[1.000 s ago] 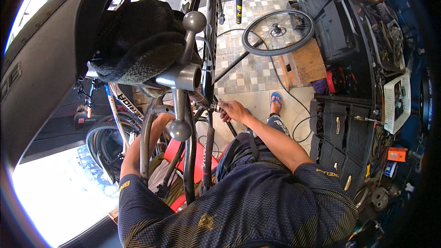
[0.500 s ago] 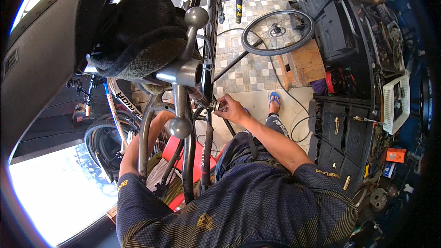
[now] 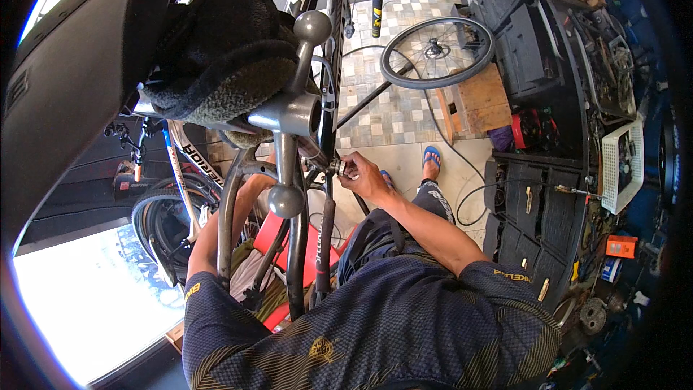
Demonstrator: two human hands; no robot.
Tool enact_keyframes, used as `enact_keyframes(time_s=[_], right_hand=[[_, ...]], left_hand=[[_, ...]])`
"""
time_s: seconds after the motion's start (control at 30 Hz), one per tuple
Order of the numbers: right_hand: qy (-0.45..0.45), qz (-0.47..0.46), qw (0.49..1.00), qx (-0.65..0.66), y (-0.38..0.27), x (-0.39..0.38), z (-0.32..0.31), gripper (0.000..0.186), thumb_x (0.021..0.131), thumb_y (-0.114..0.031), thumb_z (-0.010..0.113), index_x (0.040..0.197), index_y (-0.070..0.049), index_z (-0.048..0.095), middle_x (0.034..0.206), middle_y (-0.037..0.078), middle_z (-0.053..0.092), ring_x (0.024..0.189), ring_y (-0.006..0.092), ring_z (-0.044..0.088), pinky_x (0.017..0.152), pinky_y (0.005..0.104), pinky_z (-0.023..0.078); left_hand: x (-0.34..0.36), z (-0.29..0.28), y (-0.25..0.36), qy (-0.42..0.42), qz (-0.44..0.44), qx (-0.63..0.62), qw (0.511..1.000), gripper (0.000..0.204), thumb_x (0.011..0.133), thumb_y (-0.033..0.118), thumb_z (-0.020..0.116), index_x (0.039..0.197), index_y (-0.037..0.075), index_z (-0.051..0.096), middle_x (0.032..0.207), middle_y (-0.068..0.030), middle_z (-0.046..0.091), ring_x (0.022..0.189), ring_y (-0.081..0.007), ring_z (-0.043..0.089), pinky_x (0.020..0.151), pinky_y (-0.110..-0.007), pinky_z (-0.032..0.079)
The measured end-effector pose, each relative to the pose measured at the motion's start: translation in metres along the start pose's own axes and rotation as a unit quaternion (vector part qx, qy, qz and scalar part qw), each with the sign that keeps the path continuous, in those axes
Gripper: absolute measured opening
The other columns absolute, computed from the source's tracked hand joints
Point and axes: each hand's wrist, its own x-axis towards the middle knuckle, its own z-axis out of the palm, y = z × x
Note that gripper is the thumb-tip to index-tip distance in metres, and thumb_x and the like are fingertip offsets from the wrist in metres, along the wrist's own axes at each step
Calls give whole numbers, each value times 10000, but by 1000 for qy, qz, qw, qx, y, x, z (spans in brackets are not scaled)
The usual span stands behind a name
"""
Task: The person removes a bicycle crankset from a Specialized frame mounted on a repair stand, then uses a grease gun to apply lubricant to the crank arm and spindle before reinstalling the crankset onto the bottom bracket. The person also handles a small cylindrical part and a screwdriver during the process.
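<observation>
A dark bicycle frame [image 3: 297, 260] hangs in a grey metal stand clamp [image 3: 287, 117] with a ball-ended T-handle. At the frame's bottom bracket, right of the clamp, my right hand [image 3: 365, 178] is closed, its thumb and fingertips pinching a small silver ring-shaped part [image 3: 340, 167] against the frame tube. My left forearm [image 3: 229, 220] reaches up behind the tubes on the left side. Its hand lies hidden behind the clamp handle and the frame, so its fingers do not show.
A black cloth [image 3: 224, 58] drapes over the stand arm. On the tiled floor ahead lies a bicycle wheel [image 3: 437, 85] beside a wooden box [image 3: 485, 105]. Black drawers [image 3: 530, 198] and a white basket [image 3: 622, 195] line the right. Another bicycle [image 3: 180, 180] stands at left, a red stool [image 3: 312, 249] below.
My right hand has turned slightly and its fingers are curled a little more at the silver ring-shaped part. The whole view has shifted very little.
</observation>
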Motion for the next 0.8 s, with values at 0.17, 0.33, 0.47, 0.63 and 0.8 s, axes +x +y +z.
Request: enact_keyframes(time_s=[0.17, 0.33, 0.47, 0.63, 0.8], right_hand=[[-3, 44, 997, 56, 0, 1, 0, 505, 815, -164, 830, 1215, -9, 564, 893, 94, 676, 765, 175, 671, 728, 333, 571], [-17, 58, 998, 16, 0, 2, -3, 518, 825, -170, 839, 1238, -18, 565, 873, 75, 672, 771, 143, 673, 703, 298, 563], [-16, 41, 999, 27, 5, 3, -3, 530, 820, -213, 846, 1225, -5, 573, 877, 90, 686, 778, 157, 686, 710, 312, 568], [-38, 77, 996, 27, 12, 8, -6, 537, 861, -341, 823, 1177, 29, 595, 860, 109, 711, 761, 175, 709, 698, 310, 575], [-96, 181, 964, 169, 12, 12, -10, 519, 967, -472, 686, 1004, 42, 629, 804, 118, 708, 686, 172, 713, 602, 290, 585]], left_hand=[[-2, 0, 7, -11, 19, 46, 999, 276, 931, 91, 754, 1186, 0, 708, 1059, -74, 743, 849, -148, 687, 731, -302, 598], [-7, 4, 17, -4, 22, 68, 997, 255, 928, 103, 760, 1161, 8, 719, 1032, -61, 743, 827, -137, 680, 724, -299, 595], [-5, 2, 10, -11, 34, 65, 997, 235, 939, 103, 750, 1153, 9, 722, 1025, -52, 740, 825, -133, 678, 719, -300, 594], [8, -13, -26, -14, 47, 53, 997, 234, 948, 112, 744, 1159, 15, 721, 1025, -41, 738, 830, -128, 674, 717, -300, 594], [9, -18, -26, -36, -74, -145, 986, 253, 944, 120, 750, 1174, 19, 716, 1039, -40, 737, 846, -128, 674, 727, -299, 596]])
